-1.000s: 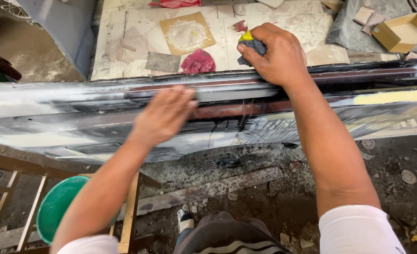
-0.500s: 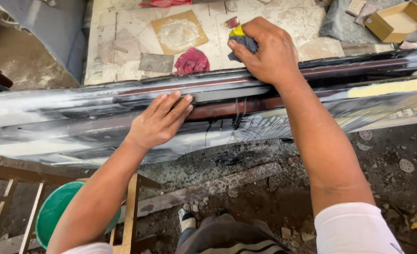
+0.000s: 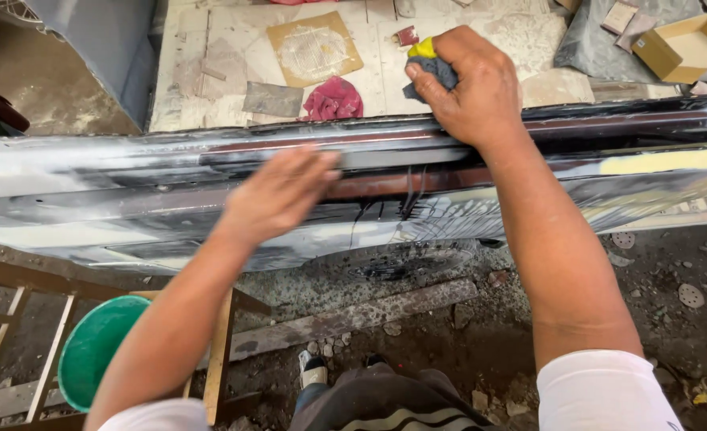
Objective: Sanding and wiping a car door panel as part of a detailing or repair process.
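Observation:
A long glossy black car body panel (image 3: 114, 191) with white sanded patches and a reddish strip lies crosswise in front of me. My left hand (image 3: 278, 195) presses flat on its middle, fingers together and blurred by motion; whether something lies under the palm is hidden. My right hand (image 3: 473, 88) rests on the panel's top edge and grips a grey and yellow sponge (image 3: 429, 64).
Behind the panel lies a dusty white board (image 3: 210, 72) with a red rag (image 3: 333, 100), a grey sheet (image 3: 272, 99) and a tan square (image 3: 314, 48). A cardboard box (image 3: 685, 44) sits at the far right. A green bucket (image 3: 94, 347) stands in a wooden frame (image 3: 222, 351) at lower left.
My left hand has slid along the panel, first leftward, then back toward the right. My right hand keeps its hold on the sponge at the top edge.

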